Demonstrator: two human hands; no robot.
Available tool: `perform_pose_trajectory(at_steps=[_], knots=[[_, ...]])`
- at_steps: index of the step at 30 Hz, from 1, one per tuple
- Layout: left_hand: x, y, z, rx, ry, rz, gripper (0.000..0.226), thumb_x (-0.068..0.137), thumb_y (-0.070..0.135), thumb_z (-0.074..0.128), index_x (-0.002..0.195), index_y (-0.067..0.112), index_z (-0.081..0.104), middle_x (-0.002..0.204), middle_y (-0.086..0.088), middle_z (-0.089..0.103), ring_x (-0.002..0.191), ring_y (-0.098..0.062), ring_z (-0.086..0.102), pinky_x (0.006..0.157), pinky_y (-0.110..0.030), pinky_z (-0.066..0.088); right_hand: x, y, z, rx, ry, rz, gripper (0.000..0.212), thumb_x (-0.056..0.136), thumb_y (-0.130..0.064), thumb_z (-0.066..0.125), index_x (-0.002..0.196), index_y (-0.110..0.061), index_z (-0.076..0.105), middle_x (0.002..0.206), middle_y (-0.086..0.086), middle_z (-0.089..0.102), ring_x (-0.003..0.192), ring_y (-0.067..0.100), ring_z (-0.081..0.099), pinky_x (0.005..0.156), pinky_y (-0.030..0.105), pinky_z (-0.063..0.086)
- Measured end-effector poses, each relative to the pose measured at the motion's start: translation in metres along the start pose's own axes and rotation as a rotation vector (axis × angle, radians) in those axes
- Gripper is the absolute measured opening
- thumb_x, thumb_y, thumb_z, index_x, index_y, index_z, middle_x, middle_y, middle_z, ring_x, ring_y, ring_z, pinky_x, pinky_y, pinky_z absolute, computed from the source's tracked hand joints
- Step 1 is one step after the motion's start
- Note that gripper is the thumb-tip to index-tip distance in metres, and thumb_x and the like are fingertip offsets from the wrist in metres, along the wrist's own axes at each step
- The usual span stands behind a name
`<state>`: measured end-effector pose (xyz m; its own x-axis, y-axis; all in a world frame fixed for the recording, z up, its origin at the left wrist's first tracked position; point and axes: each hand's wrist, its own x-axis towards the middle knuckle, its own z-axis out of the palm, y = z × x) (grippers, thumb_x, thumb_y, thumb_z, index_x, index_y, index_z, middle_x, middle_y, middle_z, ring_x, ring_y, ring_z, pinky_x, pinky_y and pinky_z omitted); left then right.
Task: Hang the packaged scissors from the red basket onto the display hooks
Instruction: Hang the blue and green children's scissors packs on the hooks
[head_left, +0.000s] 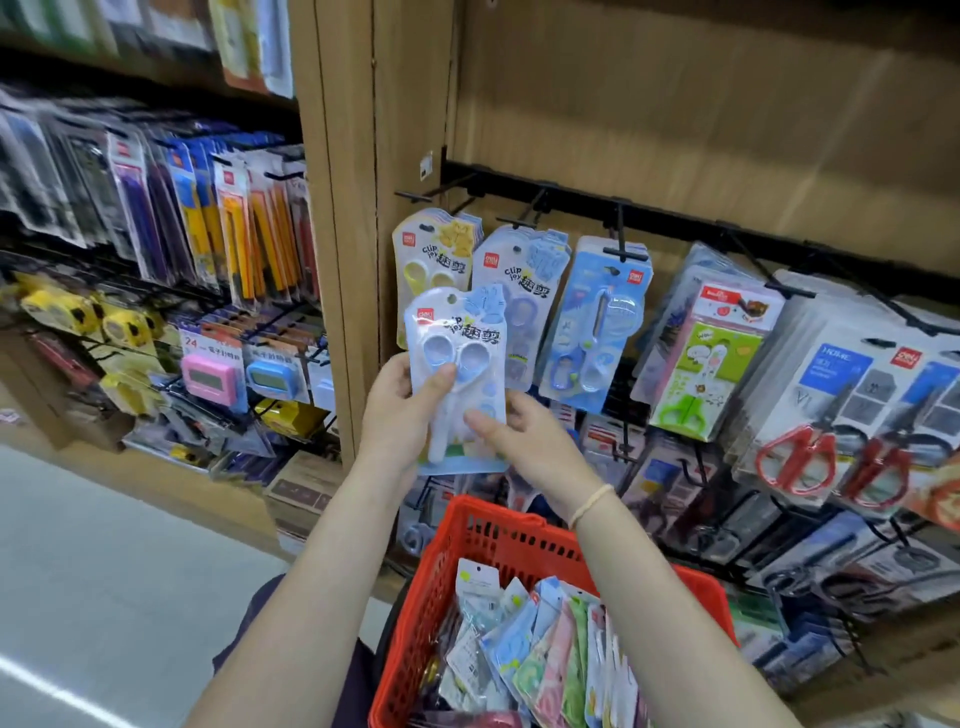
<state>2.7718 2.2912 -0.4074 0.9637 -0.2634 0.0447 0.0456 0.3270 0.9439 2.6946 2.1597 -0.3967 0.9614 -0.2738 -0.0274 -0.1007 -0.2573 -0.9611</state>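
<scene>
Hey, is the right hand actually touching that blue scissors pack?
Touching. The head view shows the right hand's thumb on the blue scissors pack's front, its fingers going behind the pack's right edge.

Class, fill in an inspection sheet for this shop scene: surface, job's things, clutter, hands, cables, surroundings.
Surface: wooden back panel with a black hook rail.
Job's things: blue scissors pack held up before the hanging packs; red basket below, full of packs.
Clutter: hanging yellow scissors pack, red-handled scissors.
Hands: left hand and right hand both grip the blue pack.
Cables: nothing seen.
Surroundings: pen packs on the left rack, grey floor.
</scene>
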Motion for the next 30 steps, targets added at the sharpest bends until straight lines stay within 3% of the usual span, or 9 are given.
perform_pose_trajectory(at_steps=[2,4,7,10,13,18,25,30], knots=[[0.008,0.005,-0.006,-0.022,-0.005,0.023,0.008,0.097,0.014,0.068,0.104,0.015,0.064,0.093,0.007,0.076,0.09,-0.014,0.072,0.079,-0.038,0.059,0.006,0.001,0.018,-0.014,0.011,-0.052,0.017,0.097,-0.024,0.067,0.109,-0.013,0.067,0.095,0.011,0.073,0.072,0.03,0.067,0.061,0.037,0.056],[0.015,0.008,-0.018,0.022,-0.045,0.022,0.014,0.097,0.015,0.068,0.11,0.016,0.065,0.099,0.004,0.077,0.096,-0.017,0.073,0.082,-0.037,0.058,0.018,-0.002,0.025,0.019,0.093,-0.075,0.01,0.098,-0.02,0.065,0.104,-0.013,0.067,0.083,0.008,0.068,0.059,0.022,0.058,0.046,0.029,0.048],[0.023,0.01,-0.037,0.144,-0.074,-0.009,0.035,0.095,0.017,0.072,0.128,0.018,0.062,0.103,-0.002,0.078,0.099,-0.023,0.074,0.086,-0.042,0.058,0.036,-0.012,0.031,0.059,0.14,-0.095,0.017,0.099,-0.021,0.064,0.112,-0.012,0.067,0.094,0.008,0.072,0.075,0.02,0.066,0.058,0.029,0.052],[0.032,0.016,-0.044,0.18,-0.052,0.011,0.04,0.096,0.017,0.071,0.134,0.019,0.06,0.095,-0.003,0.077,0.086,-0.011,0.074,0.071,-0.028,0.059,0.052,-0.02,0.037,0.068,0.148,-0.124,0.016,0.099,-0.019,0.064,0.114,-0.014,0.066,0.1,-0.001,0.072,0.086,0.012,0.068,0.071,0.019,0.053],[0.042,0.022,-0.046,0.177,-0.038,0.051,0.042,0.096,0.016,0.071,0.136,0.016,0.059,0.103,-0.014,0.076,0.085,-0.011,0.072,0.068,-0.021,0.057,0.063,-0.026,0.042,0.076,0.166,-0.126,0.006,0.099,-0.021,0.064,0.104,-0.024,0.063,0.09,-0.007,0.069,0.075,0.007,0.064,0.06,0.02,0.05],[0.054,0.023,-0.045,0.133,-0.037,0.067,0.041,0.097,0.013,0.069,0.137,0.014,0.06,0.102,-0.014,0.075,0.082,-0.007,0.073,0.065,-0.015,0.053,0.076,-0.031,0.045,0.08,0.161,-0.125,0.011,0.099,-0.022,0.063,0.11,-0.019,0.063,0.087,-0.005,0.068,0.063,0.002,0.059,0.052,0.018,0.046],[0.065,0.023,-0.048,0.073,-0.049,0.077,0.04,0.096,0.012,0.07,0.135,0.018,0.063,0.095,-0.006,0.076,0.089,-0.015,0.073,0.072,-0.021,0.056,0.084,-0.036,0.049,0.094,0.177,-0.086,0.018,0.099,-0.023,0.064,0.11,-0.009,0.063,0.089,0.009,0.066,0.059,0.016,0.056,0.042,0.027,0.045],[0.067,0.022,-0.047,0.059,-0.057,0.083,0.045,0.096,0.012,0.07,0.14,0.015,0.06,0.1,-0.014,0.075,0.092,-0.017,0.073,0.078,-0.025,0.058,0.082,-0.037,0.048,0.125,0.186,-0.084,0.021,0.098,-0.022,0.065,0.111,-0.005,0.062,0.091,0.011,0.068,0.065,0.027,0.057,0.048,0.035,0.048]])
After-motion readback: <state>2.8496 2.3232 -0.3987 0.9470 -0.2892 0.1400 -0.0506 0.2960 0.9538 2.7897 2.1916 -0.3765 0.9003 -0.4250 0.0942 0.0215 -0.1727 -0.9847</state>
